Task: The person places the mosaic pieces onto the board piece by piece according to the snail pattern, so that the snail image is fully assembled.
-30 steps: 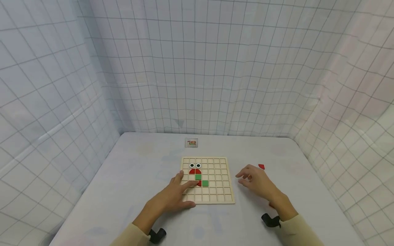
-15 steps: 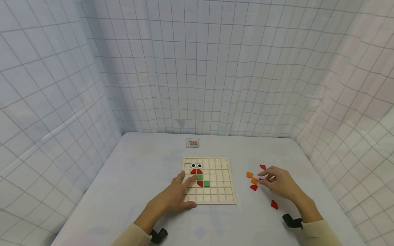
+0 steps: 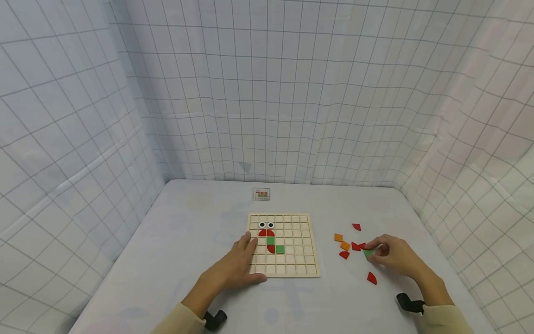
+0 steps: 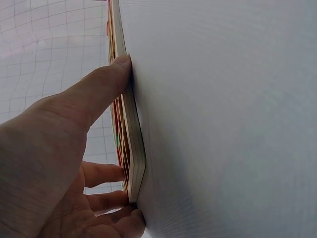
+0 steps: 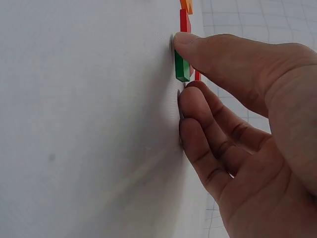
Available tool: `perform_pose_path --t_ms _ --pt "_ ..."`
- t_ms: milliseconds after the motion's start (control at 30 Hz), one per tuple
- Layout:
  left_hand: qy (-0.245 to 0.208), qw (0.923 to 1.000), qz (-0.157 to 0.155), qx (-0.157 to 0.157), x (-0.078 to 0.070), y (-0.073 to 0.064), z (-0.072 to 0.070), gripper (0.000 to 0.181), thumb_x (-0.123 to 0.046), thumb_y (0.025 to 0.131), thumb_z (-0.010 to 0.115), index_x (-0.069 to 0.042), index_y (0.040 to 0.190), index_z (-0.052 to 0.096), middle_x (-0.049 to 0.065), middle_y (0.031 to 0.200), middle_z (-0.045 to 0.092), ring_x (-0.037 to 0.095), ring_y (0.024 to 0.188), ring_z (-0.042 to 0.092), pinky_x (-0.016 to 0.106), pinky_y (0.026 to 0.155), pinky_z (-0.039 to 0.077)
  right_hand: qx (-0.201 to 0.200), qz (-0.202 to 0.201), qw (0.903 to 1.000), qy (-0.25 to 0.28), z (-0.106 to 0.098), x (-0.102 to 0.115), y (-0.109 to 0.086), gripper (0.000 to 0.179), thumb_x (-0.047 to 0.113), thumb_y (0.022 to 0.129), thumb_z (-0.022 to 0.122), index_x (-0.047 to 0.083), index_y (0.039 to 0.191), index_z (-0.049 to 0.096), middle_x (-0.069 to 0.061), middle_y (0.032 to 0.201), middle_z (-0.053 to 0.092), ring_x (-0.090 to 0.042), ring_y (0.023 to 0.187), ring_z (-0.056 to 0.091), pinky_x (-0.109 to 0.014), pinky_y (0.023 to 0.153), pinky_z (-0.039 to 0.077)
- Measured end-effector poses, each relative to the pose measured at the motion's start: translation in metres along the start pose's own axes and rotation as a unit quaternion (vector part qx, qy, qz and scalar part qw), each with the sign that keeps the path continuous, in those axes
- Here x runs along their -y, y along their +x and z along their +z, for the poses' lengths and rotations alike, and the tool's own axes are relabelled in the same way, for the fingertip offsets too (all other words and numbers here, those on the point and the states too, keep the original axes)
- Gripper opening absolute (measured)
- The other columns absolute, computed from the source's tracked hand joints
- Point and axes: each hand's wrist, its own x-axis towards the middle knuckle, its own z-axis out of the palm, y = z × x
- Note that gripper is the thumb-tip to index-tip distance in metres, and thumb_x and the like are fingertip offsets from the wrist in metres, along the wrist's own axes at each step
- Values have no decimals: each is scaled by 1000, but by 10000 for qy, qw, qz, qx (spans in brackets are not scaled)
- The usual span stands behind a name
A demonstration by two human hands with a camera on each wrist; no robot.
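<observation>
My left hand [image 3: 238, 265] rests at the near left corner of a wooden grid board [image 3: 297, 269], fingers spread over its left side and thumb against its front edge. On the board sit two eye tiles, red quarter-round tiles [image 3: 270, 249] and two green square tiles [image 3: 280, 249]. To the right of the board my right hand [image 3: 394, 255] pinches a green square tile [image 5: 182, 69] down at the tabletop. In the right wrist view the thumb lies on that tile, and the other fingers curl below it. Red tiles [image 3: 356, 247] lie right beside it.
Two orange square tiles [image 3: 338, 237] and several loose red quarter-round tiles [image 3: 371, 278] lie between board and right hand and around it. A small picture card [image 3: 261, 194] lies behind the board. White grid-patterned curtains [image 3: 267, 116] enclose the table's back and sides.
My right hand has moved right from beside the board, past the loose tiles, to a green tile. The left index finger has drawn back from the tiles toward the board's left edge.
</observation>
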Motion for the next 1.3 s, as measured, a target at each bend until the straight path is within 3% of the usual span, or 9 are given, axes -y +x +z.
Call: perform_pose_path --t_ms 233,533,800,1300 --pt "-7 10000 -8 3 -1 0 -1 116 -57 97 94 5 178 37 32 190 23 56 175 34 67 135 45 15 -49 10000 64 1 1 1 22 16 95 98 15 114 88 1 109 82 -6 92 67 -21 81 60" --pt "35 9999 -88 48 0 1 0 116 -57 97 94 5 178 37 31 191 23 55 175 32 67 135 45 176 -149 9996 144 4 -1 4 20 12 96 97 14 113 87 4 102 80 -6 88 66 -20 80 60" --pt "-36 10000 -15 10 -2 -1 1 116 -56 97 94 5 178 38 32 190 24 57 174 35 67 133 47 245 -96 9994 203 6 -1 4 19 8 97 94 14 113 87 2 105 81 -8 89 68 -20 81 62" --pt "66 10000 1 -24 -1 0 0 116 -58 97 93 5 178 38 32 190 25 54 174 35 66 134 47 354 -576 9969 393 9 2 5 23 11 97 93 9 118 85 0 107 82 -3 88 67 -19 82 62"
